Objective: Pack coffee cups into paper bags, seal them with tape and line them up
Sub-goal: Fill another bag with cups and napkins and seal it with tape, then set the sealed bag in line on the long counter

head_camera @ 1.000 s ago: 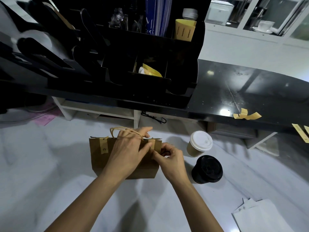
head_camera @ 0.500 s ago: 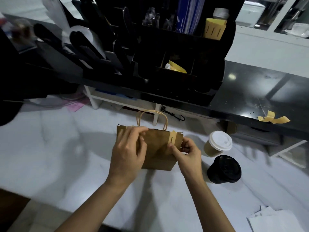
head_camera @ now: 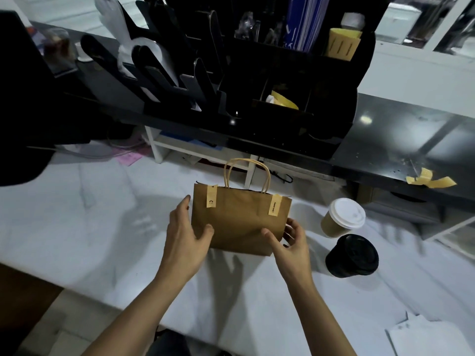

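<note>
Brown paper is what the bag [head_camera: 239,219] is made of, and it is standing upright on the white table [head_camera: 84,227], in front of the black shelf [head_camera: 385,160]. Going from the left, the left hand [head_camera: 183,237] is holding the bag's left edge, its fingers reaching up along that side and its thumb pressing on the front face. Two strips of tape are folding over the bag's top edge: the left strip [head_camera: 211,196] near the left corner and the right strip [head_camera: 275,204] near the right corner, with the twin paper handles [head_camera: 247,173] standing up between them. The right hand [head_camera: 289,241] is gripping the bag's lower right corner, thumb lying on the front and fingers curling round the side. Further right, a brown cup with a white lid [head_camera: 343,217] is standing on the table, apart from the bag, and a black cup with a black lid [head_camera: 352,255] is sitting just in front of it. Loose yellow tape scraps [head_camera: 430,179] are lying on the shelf at the far right.
</note>
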`<action>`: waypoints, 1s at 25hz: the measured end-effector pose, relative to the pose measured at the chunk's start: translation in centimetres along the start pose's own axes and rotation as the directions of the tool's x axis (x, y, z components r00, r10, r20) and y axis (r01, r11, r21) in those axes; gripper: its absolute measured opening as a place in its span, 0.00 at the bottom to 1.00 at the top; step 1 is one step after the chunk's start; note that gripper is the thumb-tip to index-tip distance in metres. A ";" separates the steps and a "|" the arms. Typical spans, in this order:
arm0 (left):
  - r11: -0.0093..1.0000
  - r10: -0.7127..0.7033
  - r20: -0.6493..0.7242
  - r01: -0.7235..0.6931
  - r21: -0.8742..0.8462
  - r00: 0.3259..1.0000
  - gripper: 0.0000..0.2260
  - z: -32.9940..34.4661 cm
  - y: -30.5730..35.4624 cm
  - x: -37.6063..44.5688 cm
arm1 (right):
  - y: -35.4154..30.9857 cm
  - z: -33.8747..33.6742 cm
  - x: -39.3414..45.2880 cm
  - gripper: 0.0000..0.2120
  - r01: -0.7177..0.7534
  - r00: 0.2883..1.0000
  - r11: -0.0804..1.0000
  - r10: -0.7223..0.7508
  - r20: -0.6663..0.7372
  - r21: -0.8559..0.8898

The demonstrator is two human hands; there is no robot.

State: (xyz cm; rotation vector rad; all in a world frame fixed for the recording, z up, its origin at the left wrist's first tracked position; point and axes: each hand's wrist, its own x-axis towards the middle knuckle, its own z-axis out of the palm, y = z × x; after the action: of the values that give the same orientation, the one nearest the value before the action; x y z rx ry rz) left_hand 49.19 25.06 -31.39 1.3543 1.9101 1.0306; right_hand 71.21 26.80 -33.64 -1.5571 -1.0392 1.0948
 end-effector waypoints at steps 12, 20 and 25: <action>0.988 0.051 0.011 -0.049 -0.145 0.999 0.33 -0.1 0.9 0.1 | -1.0 -0.6 -1.0 0.28 0.052 0.999 0.998 -0.052 -0.014 0.036; 0.966 0.189 0.084 -0.170 -0.194 0.978 0.34 -0.1 3.3 1.8 | -3.0 -1.6 -1.9 0.35 0.127 0.984 0.992 -0.126 -0.125 -0.004; 0.941 0.249 0.147 -0.203 -0.272 0.957 0.35 -0.2 5.3 2.5 | -4.9 -2.3 -2.9 0.32 0.168 0.959 0.986 -0.161 -0.232 0.008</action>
State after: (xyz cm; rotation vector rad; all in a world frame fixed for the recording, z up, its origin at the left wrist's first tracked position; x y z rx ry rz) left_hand 50.84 28.40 -26.84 1.4837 1.4586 1.1761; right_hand 72.14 24.48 -28.00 -1.5061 -0.9709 0.7901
